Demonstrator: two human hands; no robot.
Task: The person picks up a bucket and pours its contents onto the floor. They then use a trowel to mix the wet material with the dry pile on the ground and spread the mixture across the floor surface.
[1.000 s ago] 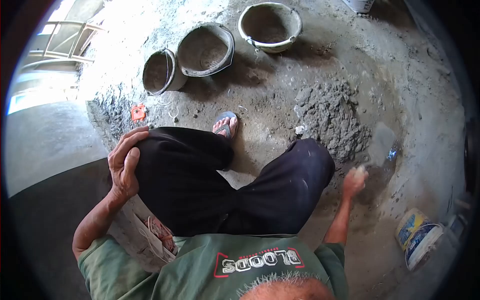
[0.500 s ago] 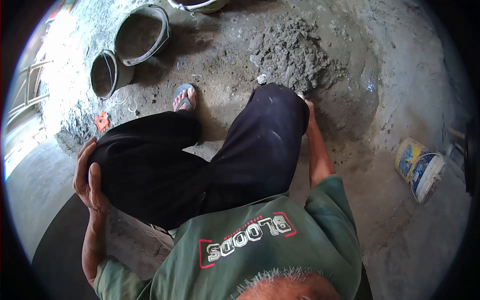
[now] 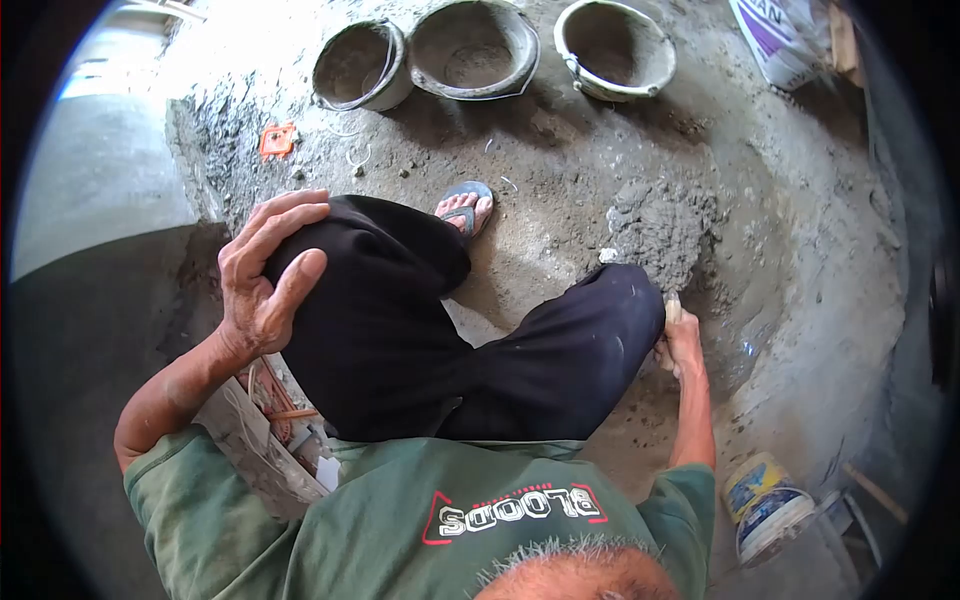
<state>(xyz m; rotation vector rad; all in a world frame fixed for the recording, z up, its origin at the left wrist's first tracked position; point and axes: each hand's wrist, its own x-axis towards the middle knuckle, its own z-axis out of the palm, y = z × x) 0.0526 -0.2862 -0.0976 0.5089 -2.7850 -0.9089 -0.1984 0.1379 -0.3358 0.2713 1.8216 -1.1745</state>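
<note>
My left hand (image 3: 268, 275) rests on my left knee, fingers stretched out and thumb apart, holding nothing. Beside my right knee, my right hand (image 3: 682, 340) is closed round the pale handle of a trowel (image 3: 673, 309). The knee and the fingers hide part of the tool, and I cannot make out its blade. Just beyond that hand lies a heap of wet grey mortar (image 3: 660, 228) on the floor. A small whitish lump (image 3: 607, 256) sits at the heap's near left edge, by the knee.
Three mortar-stained buckets stand at the far side: a small one (image 3: 392, 92), a wide one (image 3: 530, 62) and another (image 3: 665, 72). A printed sack (image 3: 775, 40) is at the far right. A paint pail (image 3: 765, 505) lies tipped at lower right. An orange plastic piece (image 3: 277, 141) lies left.
The view has swung, bringing all three buckets and the sack into sight. The mortar heap looks flatter and smoother. More of my right hand and the handle shows; my left hand stays on the knee.
</note>
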